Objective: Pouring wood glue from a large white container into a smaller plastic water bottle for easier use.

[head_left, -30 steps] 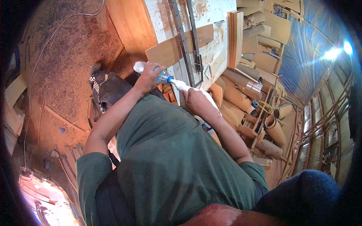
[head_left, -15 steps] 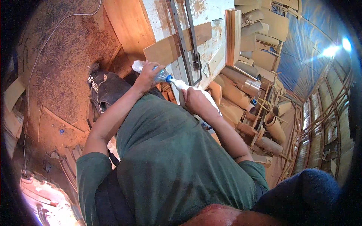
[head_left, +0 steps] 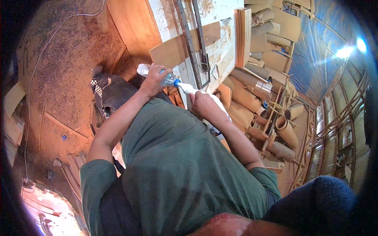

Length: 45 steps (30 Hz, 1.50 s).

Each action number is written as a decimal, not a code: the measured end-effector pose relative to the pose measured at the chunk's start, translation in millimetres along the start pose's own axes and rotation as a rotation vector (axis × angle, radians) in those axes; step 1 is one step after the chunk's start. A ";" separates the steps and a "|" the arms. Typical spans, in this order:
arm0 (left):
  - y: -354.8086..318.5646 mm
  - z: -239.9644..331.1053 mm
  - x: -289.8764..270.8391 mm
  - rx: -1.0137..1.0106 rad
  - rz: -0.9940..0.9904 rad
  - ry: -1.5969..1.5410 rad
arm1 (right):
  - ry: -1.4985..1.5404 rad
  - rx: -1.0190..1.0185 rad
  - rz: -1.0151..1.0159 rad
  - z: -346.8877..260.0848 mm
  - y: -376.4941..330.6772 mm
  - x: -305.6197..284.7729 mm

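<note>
My left hand (head_left: 152,81) is closed around a clear plastic bottle (head_left: 170,80) with a blue ring at its neck. Something white shows at the bottle's far left end. The bottle lies tilted, its neck toward the right. Right at its mouth is the narrow tip of a white tapered object (head_left: 185,87), possibly a container or bag; its exact kind is unclear. My right hand (head_left: 205,105) grips this white object, which runs back behind my wrist and is partly hidden. Both hands are in front of my green shirt.
A paint-stained white board (head_left: 224,37) with dark metal rails (head_left: 190,47) and a wooden strip (head_left: 167,52) lies ahead. Stacked boards (head_left: 243,37) and tubes (head_left: 286,131) crowd the right. Sawdust covers the floor (head_left: 71,59) at left, with a cable (head_left: 36,65) across it.
</note>
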<state>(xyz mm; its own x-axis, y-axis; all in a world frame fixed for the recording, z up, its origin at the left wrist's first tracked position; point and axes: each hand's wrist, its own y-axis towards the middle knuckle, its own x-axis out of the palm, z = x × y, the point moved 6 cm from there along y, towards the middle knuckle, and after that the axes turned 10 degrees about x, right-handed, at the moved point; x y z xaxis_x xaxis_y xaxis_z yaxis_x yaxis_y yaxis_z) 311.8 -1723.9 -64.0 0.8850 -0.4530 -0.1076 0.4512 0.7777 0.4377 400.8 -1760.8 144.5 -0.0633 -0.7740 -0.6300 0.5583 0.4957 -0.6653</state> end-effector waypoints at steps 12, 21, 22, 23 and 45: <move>-7.8 -2.0 12.2 -0.017 -0.054 -0.024 | -0.006 -0.029 0.023 4.5 0.1 10.5; -9.6 -0.3 12.6 0.001 -0.023 -0.032 | -0.008 -0.029 0.024 5.1 0.4 12.9; -9.0 1.3 11.0 0.012 -0.021 -0.023 | -0.008 -0.029 0.024 6.2 0.6 13.4; -8.7 2.8 9.9 0.012 -0.021 -0.023 | -0.010 -0.042 0.035 6.6 0.6 13.4; -6.1 4.6 6.3 -0.024 -0.044 -0.031 | -0.032 -0.005 0.018 2.6 2.8 13.1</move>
<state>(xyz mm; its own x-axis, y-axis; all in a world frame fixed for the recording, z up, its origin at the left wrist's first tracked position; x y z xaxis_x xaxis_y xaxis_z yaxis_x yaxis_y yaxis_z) 314.1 -1733.6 -63.3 0.8603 -0.5001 -0.0989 0.4930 0.7666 0.4114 403.6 -1770.5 135.4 -0.0264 -0.7769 -0.6290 0.5551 0.5119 -0.6556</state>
